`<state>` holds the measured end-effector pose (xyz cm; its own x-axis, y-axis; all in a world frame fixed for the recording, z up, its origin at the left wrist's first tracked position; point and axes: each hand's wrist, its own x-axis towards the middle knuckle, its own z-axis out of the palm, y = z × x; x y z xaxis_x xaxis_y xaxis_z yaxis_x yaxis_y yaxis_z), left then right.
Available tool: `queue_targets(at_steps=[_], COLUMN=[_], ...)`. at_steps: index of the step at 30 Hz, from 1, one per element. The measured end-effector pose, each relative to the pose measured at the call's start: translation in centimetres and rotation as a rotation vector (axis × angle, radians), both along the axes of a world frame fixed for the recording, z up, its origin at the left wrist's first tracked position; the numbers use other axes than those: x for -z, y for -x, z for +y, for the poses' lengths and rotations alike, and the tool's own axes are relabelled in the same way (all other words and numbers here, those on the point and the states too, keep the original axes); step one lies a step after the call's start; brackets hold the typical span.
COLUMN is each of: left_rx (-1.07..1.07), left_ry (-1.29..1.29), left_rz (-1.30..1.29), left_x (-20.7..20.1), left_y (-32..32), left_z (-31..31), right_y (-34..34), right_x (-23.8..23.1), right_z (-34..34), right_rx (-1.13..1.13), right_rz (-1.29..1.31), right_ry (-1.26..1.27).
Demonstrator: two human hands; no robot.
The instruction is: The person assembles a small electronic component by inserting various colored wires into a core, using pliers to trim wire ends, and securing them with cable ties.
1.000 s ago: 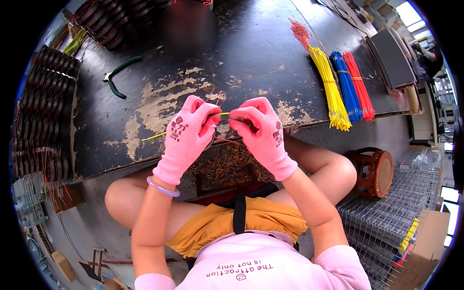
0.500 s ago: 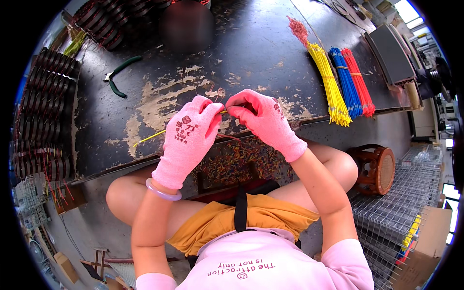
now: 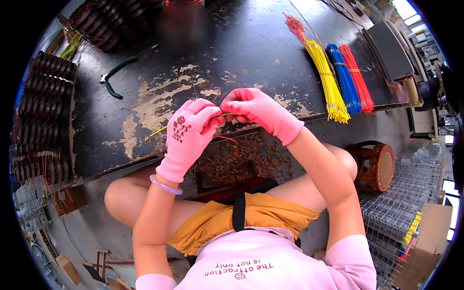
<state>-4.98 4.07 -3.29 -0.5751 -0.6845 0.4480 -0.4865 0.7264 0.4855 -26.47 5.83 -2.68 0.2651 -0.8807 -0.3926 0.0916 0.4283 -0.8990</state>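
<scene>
Both my hands wear pink gloves and meet over the near edge of the dark, worn table (image 3: 251,58). My left hand (image 3: 191,133) is closed on a thin yellow wire (image 3: 155,133), whose far end sticks out to the left above the tabletop. A short stretch of the wire crosses the gap between the hands. The fingers of my right hand (image 3: 253,112) pinch its other end. Thin reddish wire (image 3: 226,139) trails below the fingertips, and fine strands show just above them. The exact spot where yellow and reddish wires meet is hidden by the gloves.
Green-handled pliers (image 3: 116,77) lie at the left. Bundles of yellow wires (image 3: 326,79), blue wires (image 3: 344,79) and red wires (image 3: 356,79) lie at the right. Stacked dark coils (image 3: 41,116) line the left edge. Wire scraps (image 3: 241,157) fill a container below; a wooden stool (image 3: 372,166) stands right.
My right hand has turned and its fingers have closed in lower beside the left. Less of the yellow wire sticks out left of my left hand. The view has shifted slightly.
</scene>
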Motion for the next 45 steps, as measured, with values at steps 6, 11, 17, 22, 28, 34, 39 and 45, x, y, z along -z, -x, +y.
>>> queue_targets(at_steps=[6,11,17,22,28,34,39,45], left_rx=[-0.007,0.003,0.022,0.009,0.034,0.024,0.022,0.036], left_ry=[-0.037,-0.031,-0.071,-0.093,-0.102,-0.099,-0.104,-0.1], left_rz=[-0.001,-0.008,-0.009,-0.005,0.004,0.01,0.004,0.006], left_x=[0.1,0.2,0.1,-0.2,-0.1,-0.1,-0.1,-0.1], left_y=[-0.2,-0.2,-0.4,-0.3,-0.4,-0.4,-0.3,-0.5], left_z=[-0.3,-0.3,-0.3,-0.1,-0.2,-0.2,0.0,-0.2], right_y=[-0.7,-0.7,0.1,0.0,-0.8,-1.3,-1.1,-0.9], right_x=[-1.6,1.1,-0.4,-1.2,0.5,-1.4,0.7,-0.8], right_z=[3.1,2.6,0.9,2.6,2.0,2.8,3.4,3.4], right_rx=[0.091,-0.026,-0.191,-0.151,0.037,0.074,0.035,-0.043], right_rz=[0.71,1.232,0.051,0.722,0.433,0.644,0.948,0.249], right_ry=[0.589,1.286,-0.112,0.607,0.405,0.317,0.851,0.008])
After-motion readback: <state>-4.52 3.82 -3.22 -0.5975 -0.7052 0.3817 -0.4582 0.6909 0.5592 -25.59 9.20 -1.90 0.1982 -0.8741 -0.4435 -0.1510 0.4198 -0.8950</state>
